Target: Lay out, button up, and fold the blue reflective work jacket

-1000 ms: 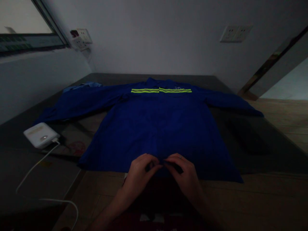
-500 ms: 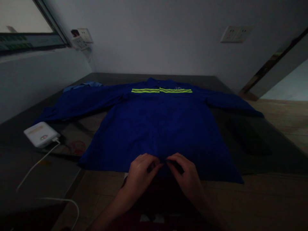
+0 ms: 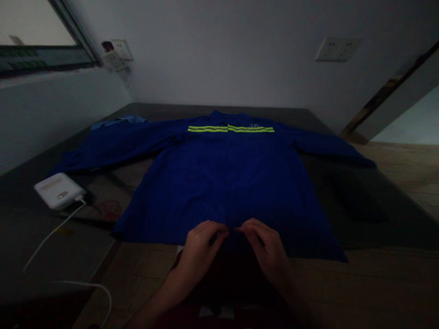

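A blue long-sleeved work jacket point(image 3: 219, 178) lies spread front side up, its collar toward the wall and yellow-green stripes across the chest. Its lower hem hangs over the near table edge. At the middle of that hem, my left hand point(image 3: 204, 242) pinches the cloth between thumb and fingers. My right hand point(image 3: 265, 242), with a ring on one finger, pinches just beside it at the front opening. The fingertips of both hands nearly meet. Whatever small part lies between them is too dark to make out.
On the dark table point(image 3: 144, 109), a white box-shaped device point(image 3: 59, 189) with a white cable point(image 3: 51, 237) sits at the left. Light blue cloth point(image 3: 118, 121) lies by the left sleeve. A dark flat object point(image 3: 355, 194) rests at right. Wall sockets point(image 3: 338, 49) are behind.
My right thumb and fingers have drawn closer together at the hem. My left hand has barely shifted, and the jacket lies as before.
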A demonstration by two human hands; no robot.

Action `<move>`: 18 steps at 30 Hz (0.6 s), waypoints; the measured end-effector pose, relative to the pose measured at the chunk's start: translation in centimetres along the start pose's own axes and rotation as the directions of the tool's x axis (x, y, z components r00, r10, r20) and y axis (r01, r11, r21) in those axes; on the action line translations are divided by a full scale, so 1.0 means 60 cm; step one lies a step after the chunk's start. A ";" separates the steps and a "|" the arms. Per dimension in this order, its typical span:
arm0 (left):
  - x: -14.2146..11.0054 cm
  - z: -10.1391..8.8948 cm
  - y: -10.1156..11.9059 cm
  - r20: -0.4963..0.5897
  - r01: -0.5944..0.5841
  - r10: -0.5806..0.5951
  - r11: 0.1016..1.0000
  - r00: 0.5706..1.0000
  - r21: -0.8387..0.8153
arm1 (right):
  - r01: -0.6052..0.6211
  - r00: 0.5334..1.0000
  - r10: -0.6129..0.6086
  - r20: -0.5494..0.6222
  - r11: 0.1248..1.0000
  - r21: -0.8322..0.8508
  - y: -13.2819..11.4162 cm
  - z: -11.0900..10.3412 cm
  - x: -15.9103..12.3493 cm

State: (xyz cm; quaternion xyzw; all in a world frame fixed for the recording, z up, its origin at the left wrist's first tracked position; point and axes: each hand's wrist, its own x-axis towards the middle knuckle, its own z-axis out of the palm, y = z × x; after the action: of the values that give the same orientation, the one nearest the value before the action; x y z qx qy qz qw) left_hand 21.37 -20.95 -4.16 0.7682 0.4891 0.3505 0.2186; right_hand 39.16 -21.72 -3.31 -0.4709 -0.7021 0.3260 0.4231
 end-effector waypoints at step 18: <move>-0.001 -0.016 0.002 0.198 0.153 -0.133 0.984 0.971 -0.090 | 0.085 0.993 -0.096 -0.064 0.983 -0.165 0.013 0.020 0.009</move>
State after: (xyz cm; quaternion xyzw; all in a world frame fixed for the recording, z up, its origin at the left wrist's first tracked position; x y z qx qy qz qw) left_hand 20.72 -21.08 -3.49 0.7486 0.5008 0.2838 0.3291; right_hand 38.26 -21.02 -4.34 -0.4828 -0.7314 0.2311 0.4225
